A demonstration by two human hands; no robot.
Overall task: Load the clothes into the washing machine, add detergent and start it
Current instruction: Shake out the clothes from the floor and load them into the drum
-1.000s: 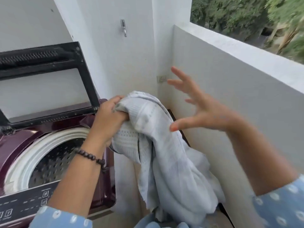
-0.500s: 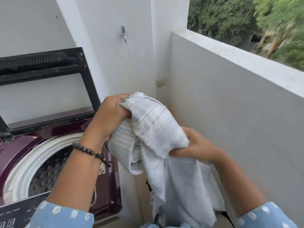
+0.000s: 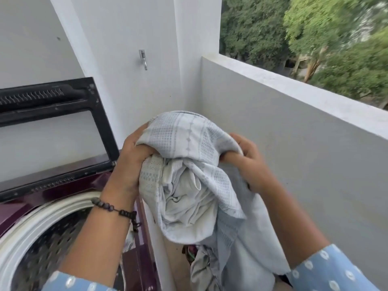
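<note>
A pale grey-white patterned cloth (image 3: 189,185) is bunched up between both hands at the middle of the view, its tail hanging down. My left hand (image 3: 130,162) grips its left side and my right hand (image 3: 247,162) grips its right side. Below and to the left is the maroon top-loading washing machine (image 3: 100,183), its white-rimmed steel drum (image 3: 48,238) open and its black-framed lid (image 3: 56,108) raised. The cloth hangs just right of the machine. No detergent is in view.
More clothes (image 3: 195,255) lie low between the machine and the balcony parapet wall (image 3: 294,143) on the right. A metal hook (image 3: 143,59) is on the white wall behind. Trees show beyond the parapet.
My right hand, open in the air a second ago, came down and took hold of the cloth. Both hands have since gathered it into a tighter bundle and raised it a little.
</note>
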